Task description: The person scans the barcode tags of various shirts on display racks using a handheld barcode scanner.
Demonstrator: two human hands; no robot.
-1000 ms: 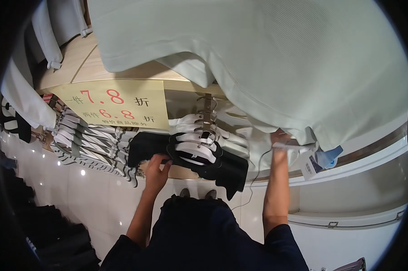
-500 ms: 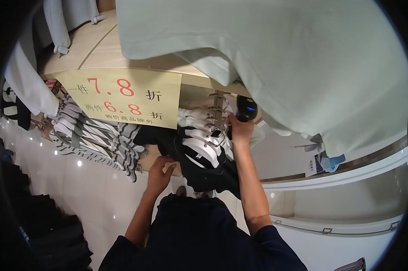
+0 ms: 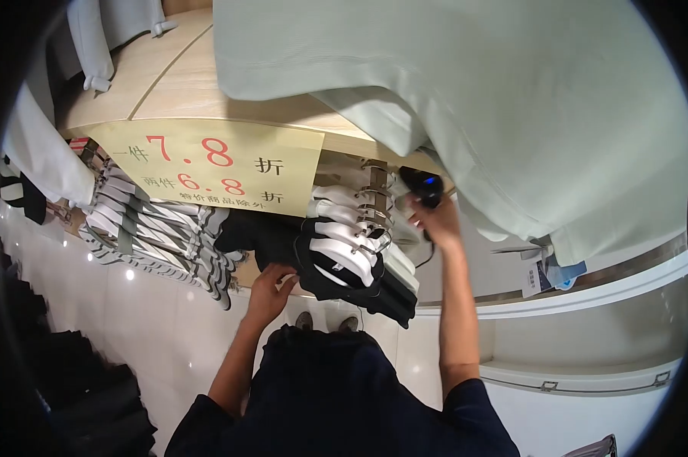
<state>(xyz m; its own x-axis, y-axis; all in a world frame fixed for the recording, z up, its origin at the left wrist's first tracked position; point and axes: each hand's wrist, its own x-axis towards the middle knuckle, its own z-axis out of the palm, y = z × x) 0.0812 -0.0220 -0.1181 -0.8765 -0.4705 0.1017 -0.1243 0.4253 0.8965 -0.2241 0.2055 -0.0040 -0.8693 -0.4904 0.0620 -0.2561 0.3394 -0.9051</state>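
My right hand [image 3: 439,222] is closed around a black handheld barcode scanner [image 3: 422,187] with a blue light on it. A dark cable hangs below the scanner. Beside it is a rail [image 3: 376,190] of clothes on white hangers [image 3: 344,257]. The nearest garment is a black top [image 3: 317,272], with pale and dark garments behind it. My left hand [image 3: 270,293] is half curled at the left edge of the black top. Its thumb and index finger are apart, the fingertips by the cloth, and I see nothing held between them.
A yellow price sign [image 3: 207,167] hangs from the wooden shelf [image 3: 172,84]. Striped garments [image 3: 161,240] hang to the left, and dark clothes [image 3: 92,388] fill the lower left. A large pale green garment [image 3: 466,99] overhangs the upper right, above a white curved counter [image 3: 580,293].
My right hand has moved right, away from the hangers, with the scanner now tilted. The black top's lower edge has shifted, showing pale garments behind. My left hand has barely moved.
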